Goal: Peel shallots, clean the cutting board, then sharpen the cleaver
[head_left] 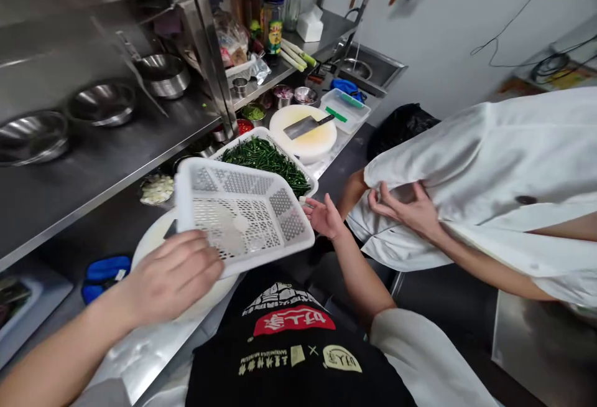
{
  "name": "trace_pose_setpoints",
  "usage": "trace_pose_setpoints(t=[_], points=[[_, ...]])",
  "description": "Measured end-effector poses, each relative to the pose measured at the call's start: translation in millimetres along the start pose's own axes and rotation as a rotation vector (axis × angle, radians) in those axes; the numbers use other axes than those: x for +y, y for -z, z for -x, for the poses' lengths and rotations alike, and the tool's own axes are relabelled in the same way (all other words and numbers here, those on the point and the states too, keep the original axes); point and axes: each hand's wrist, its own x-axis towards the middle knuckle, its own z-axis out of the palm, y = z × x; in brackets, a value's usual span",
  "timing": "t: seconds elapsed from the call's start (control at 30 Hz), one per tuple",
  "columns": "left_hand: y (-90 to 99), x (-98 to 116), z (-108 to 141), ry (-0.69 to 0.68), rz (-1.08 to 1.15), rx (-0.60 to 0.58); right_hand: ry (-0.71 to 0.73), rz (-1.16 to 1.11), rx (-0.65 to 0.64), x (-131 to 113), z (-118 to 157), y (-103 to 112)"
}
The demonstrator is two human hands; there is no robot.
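Note:
Tilted toward me, an empty white plastic basket (291, 248) with perforated sides is held up in front of my body. My left hand (180, 273) grips its near left rim, fingers wrapped over the edge. Just off the basket's right side, my right hand (326, 217) is open, fingers spread; whether a fingertip touches the basket I cannot tell. Behind it, a second white basket (312, 183) holds long green chili peppers (265, 161). Below the held basket lies a round white cutting board (156, 233), partly covered by it.
A cleaver (305, 126) rests on another round board (321, 145) at the back. A co-worker in a white jacket (504, 170) stands close on the right. Metal bowls (100, 103) sit on the left shelf, near a steel post (214, 52). A sink (373, 61) is at the far end.

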Motion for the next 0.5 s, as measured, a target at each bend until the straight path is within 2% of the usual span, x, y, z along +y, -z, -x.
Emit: trace_pose_setpoints(t=[0.1, 0.17, 0.23, 0.3, 0.37, 0.43, 0.5], points=[[-73.7, -15.7, -47.1, -0.089, 0.110, 0.051, -0.046, 0.103, -0.020, -33.5, -9.7, 26.2], [-110.4, -28.7, -69.4, -0.087, 0.173, 0.119, -0.030, 0.165, 0.025, -51.4, -25.8, 37.9], [-140.4, -46.1, -83.9, 0.002, 0.187, 0.210, 0.031, 0.177, 0.125, -69.1, -49.1, 47.9], [-168.3, -67.6, -93.3, 0.195, 0.183, 0.338, 0.136, 0.137, 0.269, -87.4, -76.9, 58.6], [-197.3, -91.7, -100.7, 0.468, 0.238, 0.473, 0.261, 0.073, 0.431, -106.2, -105.8, 70.8], [-228.0, -116.5, -108.4, 0.735, 0.391, 0.563, 0.380, 0.018, 0.587, -124.7, -133.5, 83.5], [-259.6, -139.1, -117.2, 0.956, 0.650, 0.571, 0.474, -0.012, 0.699, -141.8, -159.3, 94.1]])
